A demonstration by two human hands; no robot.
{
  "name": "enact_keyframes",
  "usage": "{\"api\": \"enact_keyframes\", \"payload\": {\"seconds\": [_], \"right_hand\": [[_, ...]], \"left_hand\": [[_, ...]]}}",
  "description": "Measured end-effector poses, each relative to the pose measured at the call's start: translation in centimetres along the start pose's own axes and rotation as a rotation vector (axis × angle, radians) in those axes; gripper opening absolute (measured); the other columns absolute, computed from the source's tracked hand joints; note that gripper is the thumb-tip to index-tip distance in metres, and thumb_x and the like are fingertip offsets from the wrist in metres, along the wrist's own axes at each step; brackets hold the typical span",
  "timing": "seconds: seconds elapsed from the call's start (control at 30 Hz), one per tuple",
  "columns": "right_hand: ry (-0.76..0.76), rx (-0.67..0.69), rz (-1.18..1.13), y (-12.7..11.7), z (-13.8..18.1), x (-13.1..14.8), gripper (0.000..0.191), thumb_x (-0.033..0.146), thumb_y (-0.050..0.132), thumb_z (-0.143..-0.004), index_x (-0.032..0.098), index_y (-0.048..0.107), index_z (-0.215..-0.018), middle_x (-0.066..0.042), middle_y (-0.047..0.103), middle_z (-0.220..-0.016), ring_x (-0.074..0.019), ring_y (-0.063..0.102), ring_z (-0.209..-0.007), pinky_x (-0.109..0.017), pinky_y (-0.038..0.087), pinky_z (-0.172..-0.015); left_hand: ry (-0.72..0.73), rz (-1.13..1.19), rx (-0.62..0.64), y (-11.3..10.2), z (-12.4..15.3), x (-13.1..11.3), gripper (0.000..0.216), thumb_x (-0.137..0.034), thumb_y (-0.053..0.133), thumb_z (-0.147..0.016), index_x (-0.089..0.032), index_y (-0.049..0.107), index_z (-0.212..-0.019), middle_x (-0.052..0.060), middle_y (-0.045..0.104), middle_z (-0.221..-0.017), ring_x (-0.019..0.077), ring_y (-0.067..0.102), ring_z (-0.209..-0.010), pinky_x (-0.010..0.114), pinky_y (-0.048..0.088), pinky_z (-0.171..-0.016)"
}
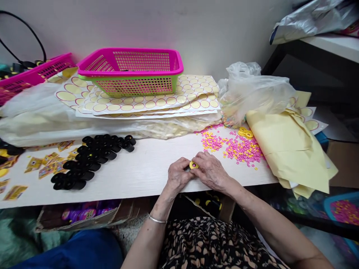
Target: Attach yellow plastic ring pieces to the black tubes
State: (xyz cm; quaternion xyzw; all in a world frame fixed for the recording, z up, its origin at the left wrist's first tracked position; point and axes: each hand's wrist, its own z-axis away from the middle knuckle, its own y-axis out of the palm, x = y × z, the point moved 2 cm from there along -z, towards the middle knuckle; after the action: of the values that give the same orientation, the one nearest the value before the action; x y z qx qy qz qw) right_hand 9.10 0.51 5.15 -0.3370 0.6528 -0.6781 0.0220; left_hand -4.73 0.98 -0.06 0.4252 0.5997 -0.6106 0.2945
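Observation:
A small yellow round piece (191, 165) with a pink and dark centre is pinched between my two hands, just above the front part of the table. My left hand (177, 175) grips it from the left with bent fingers. From the right, the thumb and fingers of my right hand (211, 171) close on the same piece. Its underside is hidden by the fingers. Beyond my right hand lie scattered tiny pink and yellow beads (242, 150), with a few yellow rings (245, 132) at their back edge. Several black cylindrical pieces (91, 158) stand in rows to the left.
A pink and green basket (130, 84) rests on sticker sheets (157, 102) at the back. Small printed packets (47, 164) lie far left. Plastic bags (255, 89) and a yellow paper bundle (288, 142) flank the beads. A cardboard box (112, 216) sits below the table's front edge.

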Motion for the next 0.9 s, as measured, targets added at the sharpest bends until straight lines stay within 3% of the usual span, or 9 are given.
{"api": "enact_keyframes", "payload": {"seconds": [0.1,0.17,0.27,0.33,0.47,0.6,0.7,0.9], "right_hand": [[0.031,-0.016,-0.051,0.1,0.1,0.0,0.008,0.02,0.054,-0.081,0.019,0.058,-0.088,-0.005,0.055,-0.093,-0.0181,0.047,-0.087,-0.029,0.038,-0.073],[0.053,-0.047,-0.109,0.2,0.1,-0.1,0.008,0.021,0.056,-0.08,0.018,0.058,-0.087,-0.005,0.055,-0.091,-0.018,0.048,-0.086,-0.029,0.039,-0.073],[0.085,-0.119,-0.265,0.8,0.1,-0.4,0.007,0.021,0.059,-0.078,0.019,0.059,-0.085,-0.003,0.055,-0.087,-0.0174,0.049,-0.085,-0.029,0.04,-0.073],[0.131,-0.185,-0.422,1.3,0.2,-0.7,0.008,0.021,0.061,-0.076,0.019,0.06,-0.084,-0.002,0.055,-0.084,-0.016,0.05,-0.081,-0.028,0.041,-0.072],[0.257,-0.258,-0.813,2.3,0.3,-1.3,0.015,0.025,0.067,-0.068,0.019,0.062,-0.081,0.001,0.055,-0.079,-0.0133,0.053,-0.075,-0.026,0.043,-0.068],[0.398,-0.156,-1.173,3.1,0.6,-1.2,0.024,0.036,0.066,-0.071,0.019,0.06,-0.088,0.004,0.055,-0.061,-0.01,0.049,-0.053,-0.021,0.039,-0.046],[0.448,-0.165,-1.314,3.6,0.7,-1.2,0.028,0.04,0.064,-0.072,0.018,0.059,-0.089,0.004,0.055,-0.055,-0.0078,0.044,-0.043,-0.019,0.032,-0.037],[0.532,-0.133,-1.475,4.0,0.2,-1.7,0.037,0.036,0.075,-0.061,0.017,0.054,-0.086,0.006,0.055,-0.048,-0.0067,0.044,-0.037,-0.019,0.035,-0.037]], "left_hand": [[-0.041,0.131,0.032,-0.7,-0.1,0.0,0.022,-0.023,0.067,-0.06,-0.019,0.07,-0.082,-0.001,0.058,-0.074,0.0099,0.048,-0.063,0.022,0.038,-0.059],[-0.158,0.333,0.039,-1.0,-0.1,0.1,0.028,-0.024,0.067,-0.062,-0.016,0.068,-0.089,-0.001,0.056,-0.069,0.0076,0.043,-0.055,0.021,0.034,-0.053],[-0.352,0.603,0.053,-0.5,-0.1,-0.1,0.034,-0.037,0.063,-0.069,-0.01,0.066,-0.089,-0.001,0.052,-0.058,0.0065,0.04,-0.047,0.02,0.031,-0.046],[-0.395,0.669,0.06,0.4,0.0,-0.4,0.038,-0.045,0.062,-0.071,-0.009,0.067,-0.084,0.0,0.055,-0.059,0.0072,0.043,-0.048,0.02,0.033,-0.045],[-0.414,0.611,-0.003,1.4,0.1,-1.0,0.036,-0.046,0.061,-0.071,-0.012,0.068,-0.082,0.001,0.06,-0.062,0.0073,0.046,-0.047,0.02,0.035,-0.043],[-0.366,0.509,-0.02,1.2,0.1,-1.4,0.033,-0.043,0.057,-0.075,-0.013,0.068,-0.077,-0.001,0.056,-0.052,0.0063,0.042,-0.041,0.019,0.031,-0.039],[-0.352,0.496,-0.013,1.0,0.2,-1.7,0.033,-0.043,0.057,-0.075,-0.012,0.067,-0.075,-0.001,0.055,-0.05,0.0062,0.042,-0.04,0.018,0.03,-0.038],[-0.459,0.586,-0.035,1.1,0.1,-1.8,0.034,-0.044,0.061,-0.072,-0.01,0.065,-0.075,-0.001,0.053,-0.046,0.0059,0.042,-0.039,0.017,0.028,-0.037]]}}
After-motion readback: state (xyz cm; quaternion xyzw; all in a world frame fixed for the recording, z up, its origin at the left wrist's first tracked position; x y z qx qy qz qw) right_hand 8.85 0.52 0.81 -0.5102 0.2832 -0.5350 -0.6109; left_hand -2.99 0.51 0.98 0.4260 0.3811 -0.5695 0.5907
